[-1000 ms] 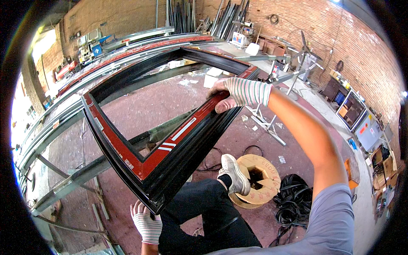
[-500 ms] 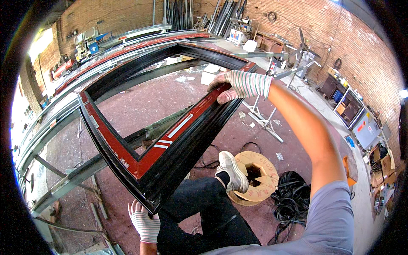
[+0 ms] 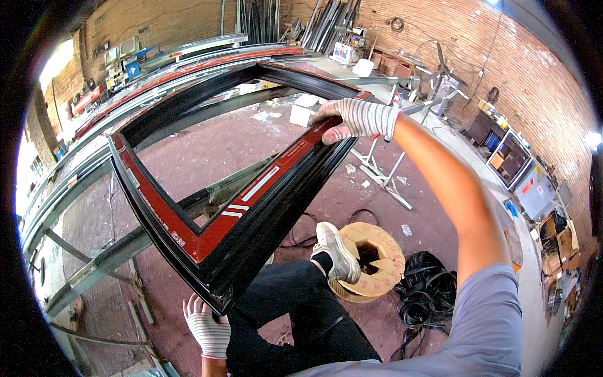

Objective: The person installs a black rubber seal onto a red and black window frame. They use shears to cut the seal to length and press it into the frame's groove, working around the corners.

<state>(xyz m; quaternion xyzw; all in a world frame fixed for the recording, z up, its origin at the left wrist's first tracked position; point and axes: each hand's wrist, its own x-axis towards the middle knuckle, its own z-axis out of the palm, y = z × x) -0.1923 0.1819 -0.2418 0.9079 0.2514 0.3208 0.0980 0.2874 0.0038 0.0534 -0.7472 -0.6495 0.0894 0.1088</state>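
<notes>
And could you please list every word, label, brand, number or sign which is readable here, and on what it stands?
Red-and-black rectangular frame: white print on its red face, too small to read reliably.
Round tan spool with a hollow centre: reddish lettering, partly legible; I do not copy its wording.
Grey box-shaped cabinet: red mark, too blurred to read.
</notes>
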